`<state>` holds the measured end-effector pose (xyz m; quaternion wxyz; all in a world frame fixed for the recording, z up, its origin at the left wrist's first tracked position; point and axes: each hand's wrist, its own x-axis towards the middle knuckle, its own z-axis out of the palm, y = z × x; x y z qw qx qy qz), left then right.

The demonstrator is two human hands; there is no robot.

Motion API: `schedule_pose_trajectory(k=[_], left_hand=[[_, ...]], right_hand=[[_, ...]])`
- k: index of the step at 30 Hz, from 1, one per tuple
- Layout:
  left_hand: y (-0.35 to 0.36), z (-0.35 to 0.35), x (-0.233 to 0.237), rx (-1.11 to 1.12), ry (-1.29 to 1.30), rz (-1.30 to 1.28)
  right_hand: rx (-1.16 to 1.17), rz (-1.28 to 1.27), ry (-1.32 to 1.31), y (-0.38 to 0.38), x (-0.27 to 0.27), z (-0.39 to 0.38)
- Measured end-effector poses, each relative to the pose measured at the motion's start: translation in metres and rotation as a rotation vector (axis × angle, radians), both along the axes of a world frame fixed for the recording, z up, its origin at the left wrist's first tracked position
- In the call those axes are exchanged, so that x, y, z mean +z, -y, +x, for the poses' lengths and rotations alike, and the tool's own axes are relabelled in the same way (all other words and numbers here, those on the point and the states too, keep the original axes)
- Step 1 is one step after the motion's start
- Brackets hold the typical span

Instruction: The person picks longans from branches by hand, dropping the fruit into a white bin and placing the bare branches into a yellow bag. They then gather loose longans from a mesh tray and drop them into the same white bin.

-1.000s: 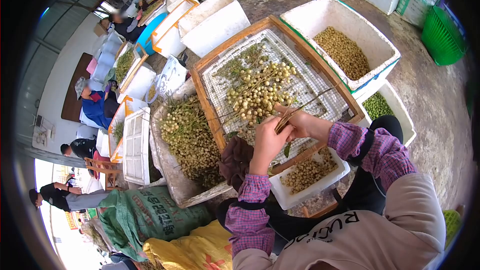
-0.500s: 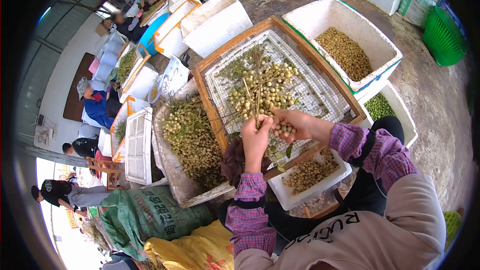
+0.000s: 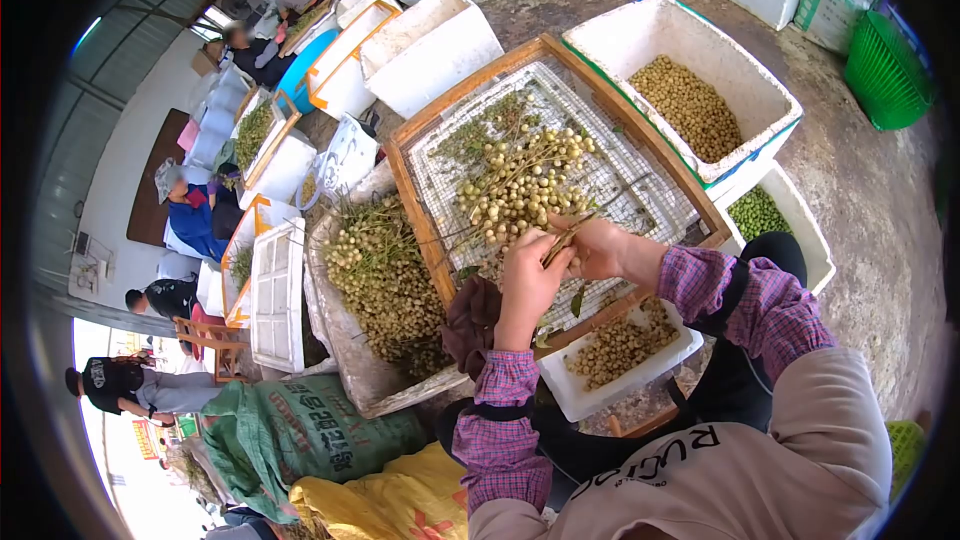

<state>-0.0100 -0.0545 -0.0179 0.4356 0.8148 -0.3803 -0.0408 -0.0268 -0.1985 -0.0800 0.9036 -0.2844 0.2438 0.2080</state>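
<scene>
My left hand (image 3: 530, 285) is closed, its fingertips pinching the lower end of a thin brown stem bunch (image 3: 566, 237). My right hand (image 3: 604, 248) is curled around the same stems just to the right; whether it also holds loose fruits is hidden by its fingers. Both hands hover over the near edge of a wood-framed wire mesh screen (image 3: 660, 202). On the mesh, beyond my hands, lies a heap of small round pale-yellow fruits (image 3: 525, 175) on twigs.
A foam box of loose fruits (image 3: 690, 105) stands at the right, above a box of green fruits (image 3: 758, 215). Below the screen is a white tray (image 3: 590, 402). At left sits a bin of fruit bunches (image 3: 375, 275), near a green sack (image 3: 310, 430). Several people work further left.
The stem bunch has swung from upright to slanting up and right. My left hand has shifted slightly right, and the fruits seen in my right palm are now hidden.
</scene>
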Motion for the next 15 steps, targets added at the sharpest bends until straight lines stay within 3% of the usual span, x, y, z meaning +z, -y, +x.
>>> schedule_pose_trajectory(k=[5, 10, 12, 15], left_hand=[[0.0, 0.004, -0.018, 0.038, 0.111, 0.028], [-0.015, 0.02, -0.026, 0.152, -0.358, -0.062], [-0.018, 0.019, -0.017, 0.157, -0.406, -0.099], [-0.013, 0.012, -0.016, 0.077, -0.061, -0.001]], right_hand=[[-0.023, -0.083, -0.023, -0.007, 0.017, -0.007], [0.033, 0.014, 0.022, -0.003, 0.041, -0.013], [0.024, 0.03, 0.02, -0.002, 0.039, -0.012], [-0.015, 0.001, -0.008, -0.003, 0.027, -0.008]])
